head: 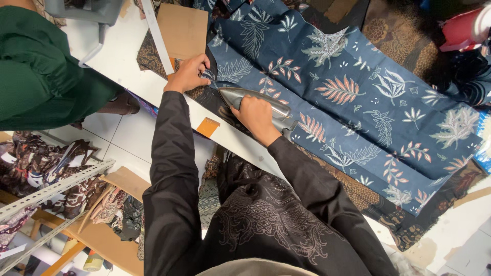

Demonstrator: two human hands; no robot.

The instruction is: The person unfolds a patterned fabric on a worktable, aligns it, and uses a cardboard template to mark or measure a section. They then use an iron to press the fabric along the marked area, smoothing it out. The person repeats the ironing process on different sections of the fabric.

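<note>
Right now my right hand (255,115) is closed around the handle of a grey iron (255,102) resting on the dark blue leaf-print cloth (358,97) spread over the counter (128,56). My left hand (188,74) pinches the cloth's near-left edge just beside the iron's tip. A plain brown cardboard sheet (183,28) lies far left, and a small orange tag (207,127) sits at the counter's near edge. My fingers hide most of the iron.

The blue leaf-print cloth (358,87) lies flat and open beyond the iron (255,102). A cardboard sheet (181,28) and white strip (156,33) crowd the left hand (189,74); a red object (463,25), perhaps a container, blocks the far corner.
</note>
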